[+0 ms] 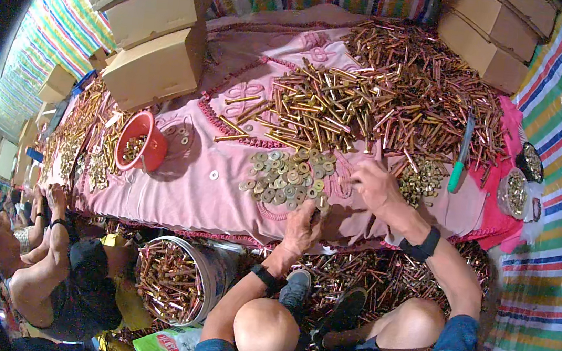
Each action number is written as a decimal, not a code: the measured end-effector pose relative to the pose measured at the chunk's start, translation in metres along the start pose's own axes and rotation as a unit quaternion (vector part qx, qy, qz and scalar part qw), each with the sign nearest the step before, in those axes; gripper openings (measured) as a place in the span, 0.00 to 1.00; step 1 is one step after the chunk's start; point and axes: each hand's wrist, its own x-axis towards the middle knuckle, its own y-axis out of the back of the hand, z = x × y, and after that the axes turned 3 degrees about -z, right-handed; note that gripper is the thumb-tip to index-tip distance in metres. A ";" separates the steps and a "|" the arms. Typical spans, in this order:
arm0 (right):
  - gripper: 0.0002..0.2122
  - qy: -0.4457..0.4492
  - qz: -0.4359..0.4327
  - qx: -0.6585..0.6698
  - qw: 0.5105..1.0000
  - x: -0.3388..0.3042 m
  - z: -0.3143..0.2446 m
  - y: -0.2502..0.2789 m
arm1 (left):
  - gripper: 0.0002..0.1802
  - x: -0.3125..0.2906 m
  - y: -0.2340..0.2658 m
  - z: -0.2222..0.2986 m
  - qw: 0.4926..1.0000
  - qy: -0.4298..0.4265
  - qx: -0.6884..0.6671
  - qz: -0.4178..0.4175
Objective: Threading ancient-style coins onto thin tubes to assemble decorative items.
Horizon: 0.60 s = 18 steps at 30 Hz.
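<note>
Across a pink cloth (222, 203), a heap of bolts (400, 99) spreads behind piled washers (287, 178); the curled right hand (381, 192) is just right of the washers, the left hand (303, 228) at their near edge. Whether either grasps anything cannot be told.

This looks like a makeshift workshop for metal hardware, walled with striped, multicoloured plastic sheeting (554, 241). A long desk draped in pink cloth (215, 209) runs through it, bearing a big heap of long, brass-coloured metal bolts (399, 113), a cluster of flat, round metal washers (291, 180) and a pile of small, brass-coloured metal pieces (426, 181). Tan cardboard boxes (158, 68) stand stacked at its back corners. More bolts fill a large white plastic bucket (220, 269) beside the desk, and loose ones cover the floor. A co-worker (40, 280) sits farther left along the same desk.
</note>
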 end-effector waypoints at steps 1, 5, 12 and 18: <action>0.07 -0.052 0.060 0.005 0.997 0.003 -0.003 -0.004 | 0.09 -0.001 0.000 0.000 1.000 -0.010 -0.007 0.006; 0.08 -0.210 0.065 0.104 0.970 -0.004 -0.006 -0.002 | 0.12 -0.001 0.003 -0.002 1.000 0.004 -0.009 -0.024; 0.08 -0.109 -0.015 0.022 0.994 -0.008 -0.013 -0.017 | 0.23 0.007 0.003 0.025 0.990 0.054 -0.132 0.014; 0.06 -0.233 0.109 0.019 0.966 -0.016 0.022 0.005 | 0.12 0.010 0.011 0.023 0.999 0.009 -0.041 -0.003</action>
